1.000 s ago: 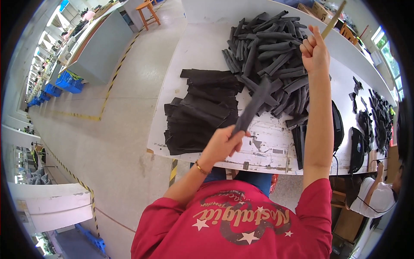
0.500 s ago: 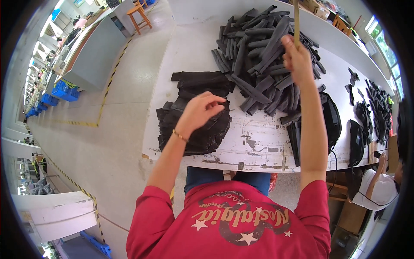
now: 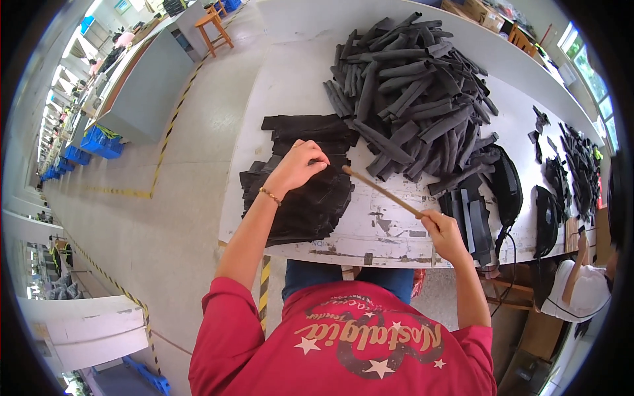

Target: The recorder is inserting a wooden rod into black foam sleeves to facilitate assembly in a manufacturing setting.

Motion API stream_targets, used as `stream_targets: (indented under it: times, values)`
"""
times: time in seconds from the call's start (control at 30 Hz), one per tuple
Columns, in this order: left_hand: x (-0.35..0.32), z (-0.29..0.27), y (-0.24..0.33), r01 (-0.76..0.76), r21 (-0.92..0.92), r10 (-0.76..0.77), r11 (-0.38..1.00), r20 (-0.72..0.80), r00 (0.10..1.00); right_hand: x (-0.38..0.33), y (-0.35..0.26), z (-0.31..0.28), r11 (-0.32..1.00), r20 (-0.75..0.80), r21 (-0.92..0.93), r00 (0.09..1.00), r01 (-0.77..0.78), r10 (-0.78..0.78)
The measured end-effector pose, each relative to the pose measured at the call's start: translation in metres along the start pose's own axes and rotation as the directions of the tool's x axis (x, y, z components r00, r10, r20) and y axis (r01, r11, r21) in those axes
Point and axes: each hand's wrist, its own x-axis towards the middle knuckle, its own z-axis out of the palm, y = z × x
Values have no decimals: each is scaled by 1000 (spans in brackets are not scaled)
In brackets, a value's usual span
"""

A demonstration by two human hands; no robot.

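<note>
My right hand (image 3: 446, 235) is closed round one end of a thin wooden stick (image 3: 383, 191) near the table's front edge. The stick slants up to the left, its far tip close to my left hand. Fingers curled together, my left hand (image 3: 297, 169) hovers over a stack of flat black fabric pieces (image 3: 304, 208); whatever it may pinch is hidden. Behind and to the right rises a large heap of dark grey fabric tubes (image 3: 416, 99). Several flat dark strips (image 3: 470, 221) lie right of my right hand.
Black curved pouches (image 3: 507, 188) stand at the right, with a cord hanging over the table edge. More black pieces (image 3: 581, 171) lie farther right, near a seated person (image 3: 574, 287). A low white partition (image 3: 515, 56) runs along the table's back. A wooden stool (image 3: 213, 32) stands far left.
My right hand has come down from beside the heap to the front edge, and the stick swung from upright to pointing left. My left hand shifted slightly left, fingers more curled.
</note>
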Motion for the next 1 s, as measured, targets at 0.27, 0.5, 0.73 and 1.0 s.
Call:
stream_targets:
  times: [0.27, 0.5, 0.73, 1.0]
  values:
    - [1, 8, 23, -19, -18, 18, 1000, -25, 1000, -10, -1, 1, 981, -62, -116, 984, 157, -165]
    - [-18, 58, 113, -349, 200, 379, 916, -143, 914, 21, -21, 64, 983, -158, 60, 974, 174, -163]
    - [-44, 47, 93, -303, -948, -417, 93, -314, 853, 1, -29, 110, 905, -54, 420, 998, 58, -39]
    - [-49, 87, 90, -269, -914, -623, -304, -23, 782, -25, -37, 164, 985, -294, 65, 947, 157, -132]
